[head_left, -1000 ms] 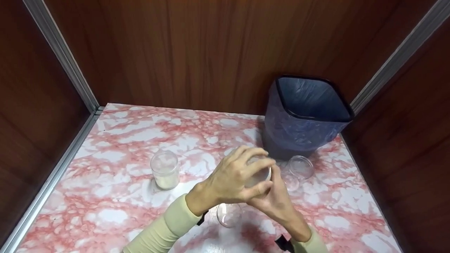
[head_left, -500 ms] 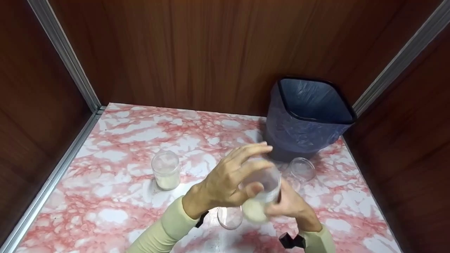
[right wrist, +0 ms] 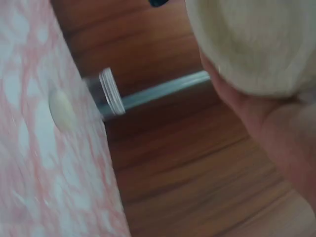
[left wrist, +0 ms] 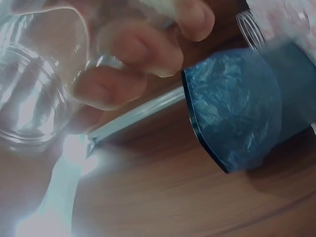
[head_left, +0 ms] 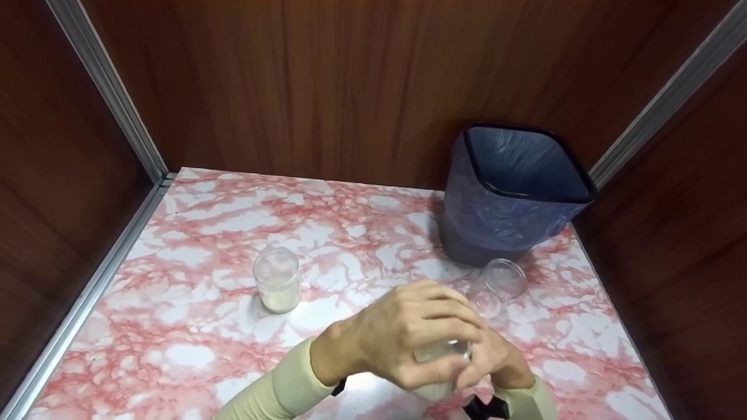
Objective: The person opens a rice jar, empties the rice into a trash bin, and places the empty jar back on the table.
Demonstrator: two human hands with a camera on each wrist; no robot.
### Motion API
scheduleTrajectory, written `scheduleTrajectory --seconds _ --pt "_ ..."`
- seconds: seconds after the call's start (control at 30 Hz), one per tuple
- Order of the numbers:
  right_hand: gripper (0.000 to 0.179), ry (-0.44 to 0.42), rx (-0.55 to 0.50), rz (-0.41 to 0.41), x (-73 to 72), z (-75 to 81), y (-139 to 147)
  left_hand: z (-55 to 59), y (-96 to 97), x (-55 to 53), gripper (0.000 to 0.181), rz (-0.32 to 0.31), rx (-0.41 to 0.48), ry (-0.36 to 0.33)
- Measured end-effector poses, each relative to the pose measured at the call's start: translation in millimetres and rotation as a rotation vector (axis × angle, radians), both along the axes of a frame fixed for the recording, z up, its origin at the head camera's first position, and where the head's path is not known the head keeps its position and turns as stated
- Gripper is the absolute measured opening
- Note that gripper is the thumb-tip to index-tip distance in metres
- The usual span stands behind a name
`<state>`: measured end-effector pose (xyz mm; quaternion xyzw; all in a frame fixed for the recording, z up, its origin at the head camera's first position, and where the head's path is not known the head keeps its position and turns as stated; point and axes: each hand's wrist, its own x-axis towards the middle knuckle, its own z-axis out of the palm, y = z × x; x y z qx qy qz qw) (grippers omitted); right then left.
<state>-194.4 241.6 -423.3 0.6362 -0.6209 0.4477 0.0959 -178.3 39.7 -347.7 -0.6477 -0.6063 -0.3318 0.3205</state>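
A clear jar [head_left: 437, 353] with off-white powder in its lower part is held over the near side of the table. My left hand [head_left: 408, 338] grips its upper part, fingers curled over the far side and thumb on the near side. From the right, my right hand [head_left: 499, 356] holds the same jar. Much of the jar is hidden behind both hands in the head view. Its powder-filled base [right wrist: 256, 44] fills the top right of the right wrist view. A round, clear, ridged part [left wrist: 29, 103] shows beside my left fingers [left wrist: 143, 49].
A second clear jar [head_left: 277, 283] with powder stands to the left. To the right, an unfilled clear jar [head_left: 505, 277] stands in front of a bin [head_left: 502, 224] lined with a bluish bag. Dark wooden panels [head_left: 327, 87] enclose the red-and-white table [head_left: 175, 303].
The jar in my hands has come down and nearer. My left fingers, raised half a second ago, now curl round its upper part. The clear disc on the table is no longer visible.
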Motion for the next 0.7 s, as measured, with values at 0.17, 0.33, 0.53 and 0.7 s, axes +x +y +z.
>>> scheduleTrajectory --seconds 0.17,0.33,0.53,0.7 --pt "0.067 -0.256 -0.020 -0.285 24.9 10.0 -11 -1.8 -2.9 -4.5 0.023 0.146 0.039 -0.016" --pt "0.091 -0.189 -0.087 -0.663 37.8 10.2 -29 -5.0 -0.6 -7.9 0.022 0.316 0.108 -0.078" --pt "0.092 -0.212 -0.202 -0.845 30.8 7.3 -30 -5.1 -0.8 -10.5 0.039 0.348 0.211 -0.138" --pt "0.083 -0.464 -0.180 -0.622 26.8 10.2 -10 4.2 -8.3 -13.7 0.040 0.211 0.266 -0.097"
